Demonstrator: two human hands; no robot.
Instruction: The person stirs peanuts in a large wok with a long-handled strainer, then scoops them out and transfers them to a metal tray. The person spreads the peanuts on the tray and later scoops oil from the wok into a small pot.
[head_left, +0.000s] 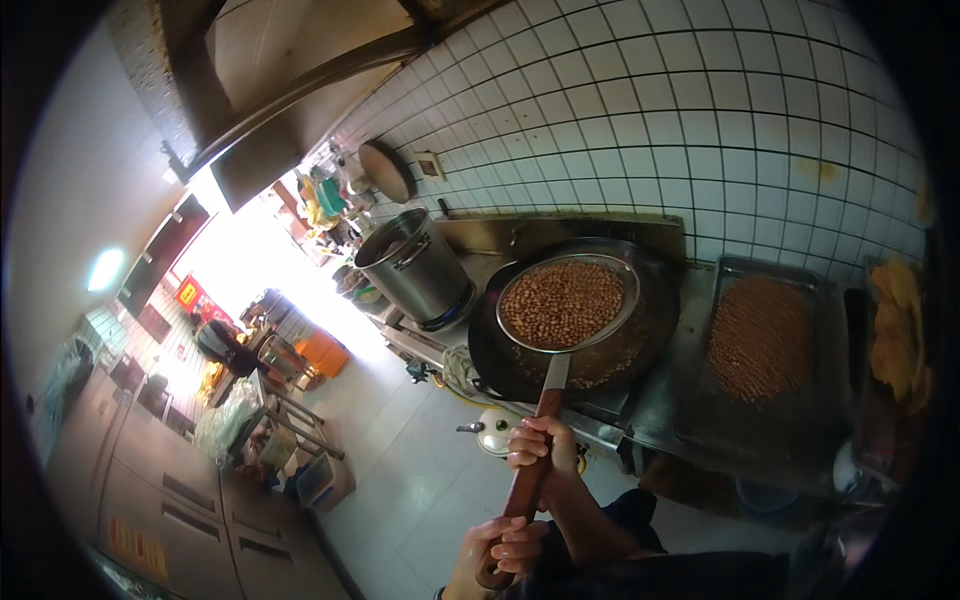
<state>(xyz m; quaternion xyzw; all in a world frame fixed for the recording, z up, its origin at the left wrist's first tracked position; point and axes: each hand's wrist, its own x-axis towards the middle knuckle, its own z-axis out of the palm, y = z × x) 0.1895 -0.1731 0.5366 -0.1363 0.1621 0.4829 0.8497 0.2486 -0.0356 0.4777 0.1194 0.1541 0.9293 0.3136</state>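
My right hand (551, 454) grips the wooden handle (527, 487) of a long-handled strainer midway along. Near the handle's lower end, my left hand (504, 551) is closed around it. The round strainer (634, 279) is full of peanuts (566, 300), or similar nuts, and lies over a large dark wok (664, 330). More nuts show in the brownish liquid in the wok, below the strainer's rim. Whether the strainer touches the wok is hard to tell.
Left of the wok, a tall steel pot (420, 266) stands over a blue flame. To the right is a metal tray (806, 281) of brown nuts (761, 337). A white-lidded pot (496, 431) is below the counter edge. Another person (221, 345) is at the far left.
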